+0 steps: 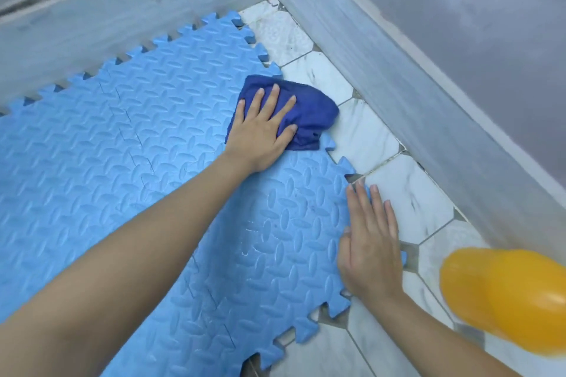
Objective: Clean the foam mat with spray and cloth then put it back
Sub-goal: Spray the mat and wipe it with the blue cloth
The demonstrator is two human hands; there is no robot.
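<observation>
The left hand (263,125), fingers spread, presses one cloth (303,113) flat on the mat (137,147) to wipe its far edge. The right hand (370,248) lies flat and open on the near edge, likely to stop sliding. One yellow bottle (508,300) (blurred) sits just right of it.

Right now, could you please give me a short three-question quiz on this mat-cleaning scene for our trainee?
1. True or false: the left hand presses the cloth flat on the mat.
2. Where does the right hand rest? A) on the bottle B) on the mat's edge by the floor C) on the wall
3. Fill in: the bottle is ____ in colour.

Key: 1 true; 2 B; 3 yellow.
</observation>
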